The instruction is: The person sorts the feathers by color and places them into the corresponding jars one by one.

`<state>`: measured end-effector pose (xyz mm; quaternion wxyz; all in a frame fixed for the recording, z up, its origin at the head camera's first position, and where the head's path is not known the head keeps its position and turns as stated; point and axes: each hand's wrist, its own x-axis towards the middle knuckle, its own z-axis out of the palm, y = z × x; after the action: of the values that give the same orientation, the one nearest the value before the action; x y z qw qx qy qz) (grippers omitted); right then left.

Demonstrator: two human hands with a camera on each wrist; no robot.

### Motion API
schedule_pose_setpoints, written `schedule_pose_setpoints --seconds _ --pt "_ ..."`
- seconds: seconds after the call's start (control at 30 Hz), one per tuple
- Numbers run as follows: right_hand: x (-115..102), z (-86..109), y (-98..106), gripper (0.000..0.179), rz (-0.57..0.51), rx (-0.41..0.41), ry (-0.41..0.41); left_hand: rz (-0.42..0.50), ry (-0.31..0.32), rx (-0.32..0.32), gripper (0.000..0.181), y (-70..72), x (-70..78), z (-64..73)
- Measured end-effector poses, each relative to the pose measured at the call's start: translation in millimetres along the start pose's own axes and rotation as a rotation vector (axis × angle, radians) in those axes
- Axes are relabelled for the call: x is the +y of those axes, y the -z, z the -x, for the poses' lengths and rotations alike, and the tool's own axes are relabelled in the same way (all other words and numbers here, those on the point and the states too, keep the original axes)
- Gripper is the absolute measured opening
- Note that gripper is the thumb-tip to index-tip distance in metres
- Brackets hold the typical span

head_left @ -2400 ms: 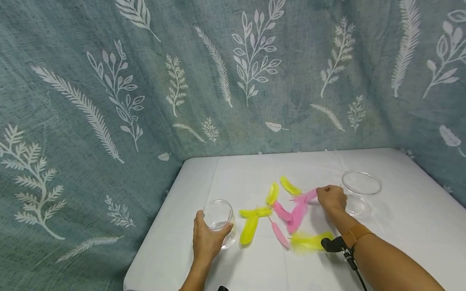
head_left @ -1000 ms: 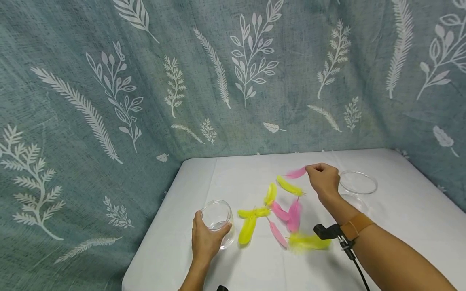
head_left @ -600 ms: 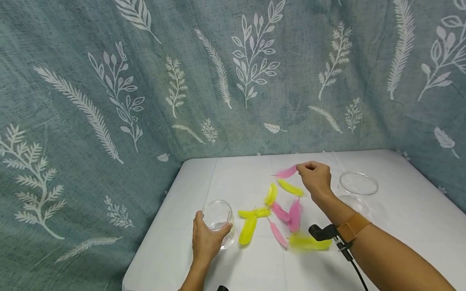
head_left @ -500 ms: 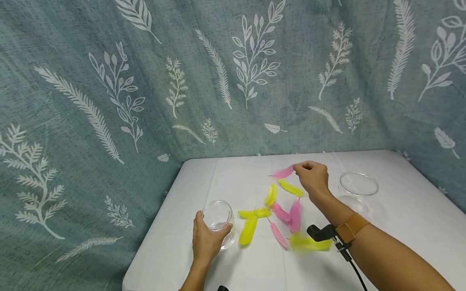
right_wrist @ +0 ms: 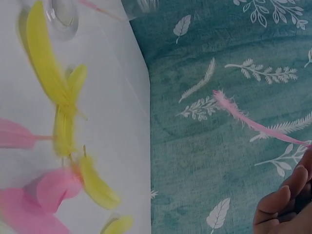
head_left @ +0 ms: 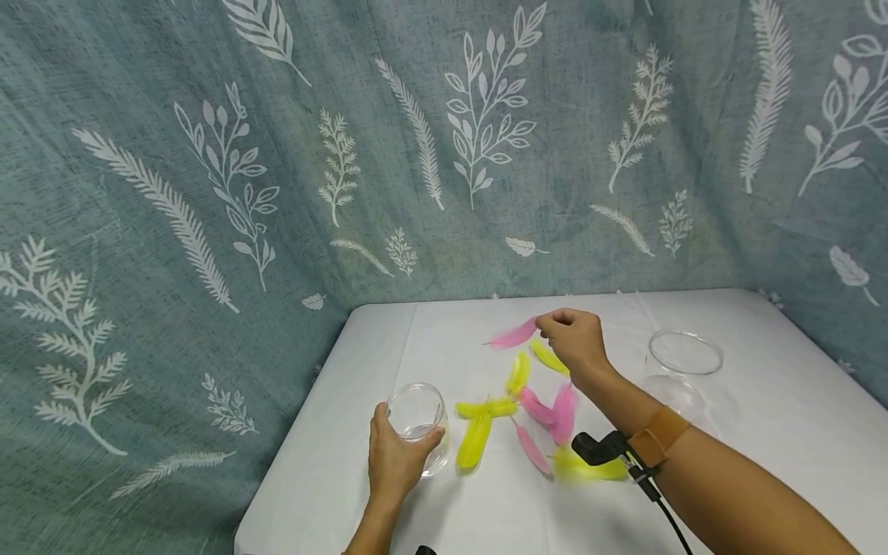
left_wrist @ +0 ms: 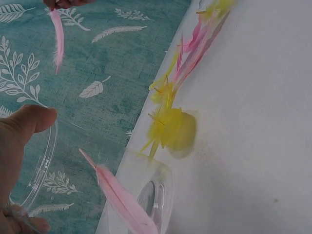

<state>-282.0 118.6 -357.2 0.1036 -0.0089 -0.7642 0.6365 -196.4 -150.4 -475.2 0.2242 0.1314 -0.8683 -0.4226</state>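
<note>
My left hand (head_left: 397,461) grips a clear jar (head_left: 418,408) from its near left side, thumb and fingers round the wall. A pale pink feather (left_wrist: 122,197) overlaps that jar in the left wrist view. Over the far middle of the table, my right hand (head_left: 574,339) pinches another pink feather (head_left: 513,335) by one end; its other end points left, and in the right wrist view the feather (right_wrist: 253,124) hangs against the curtain. Below the right hand, yellow feathers (head_left: 475,439) and pink feathers (head_left: 564,412) lie loosely across the white tabletop.
A second clear jar (head_left: 683,373) stands at the right, partly behind the right forearm. A yellow feather (head_left: 597,467) lies under the right wrist's camera. Behind the table (head_left: 333,493) hangs a green leaf-patterned curtain (head_left: 430,254).
The right hand has lifted a pink feather from beside the other pink ones, then carried it up and leftward over the table. The left hand has stayed on its jar.
</note>
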Motion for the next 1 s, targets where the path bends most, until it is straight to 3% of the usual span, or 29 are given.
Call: schedule_pose_setpoints --seconds 0.57,1.0 --pt "-19 17.2 -36 0.021 -0.065 -0.144 -0.007 -0.003 0.006 0.008 0.104 -0.7 -0.3 0.6" --pt "-11 33.8 -69 0.016 -0.059 -0.207 -0.004 0.002 -0.003 0.020 0.102 -0.9 -0.8 0.1"
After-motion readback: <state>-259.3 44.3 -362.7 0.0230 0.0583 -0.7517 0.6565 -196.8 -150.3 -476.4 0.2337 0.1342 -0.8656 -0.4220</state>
